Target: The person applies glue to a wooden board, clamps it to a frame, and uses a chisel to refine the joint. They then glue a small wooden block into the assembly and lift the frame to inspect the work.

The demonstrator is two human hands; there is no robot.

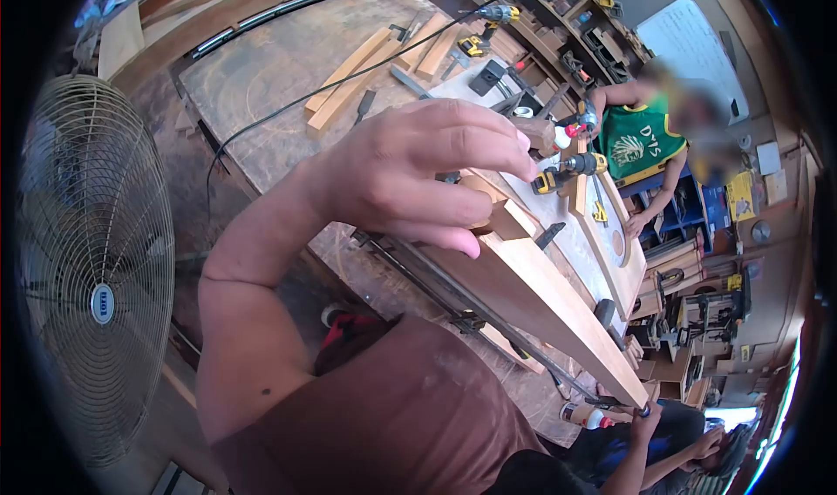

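Note:
My left hand (410,177) reaches across the middle of the view, palm down, with the forearm coming from the lower left. Its fingers curl over a small wooden block (513,220) that sits at the near end of a long wooden board (558,312). The thumb is hidden under the hand. A black bar clamp (462,299) runs along the board's lower edge. My right hand is out of view.
A large floor fan (91,268) stands at left. The worn workbench (261,68) carries wood strips (349,77) and a yellow drill (571,168). A person in a green shirt (641,142) sits beyond. Another person's hand (647,412) holds the board's far end beside a glue bottle (586,417).

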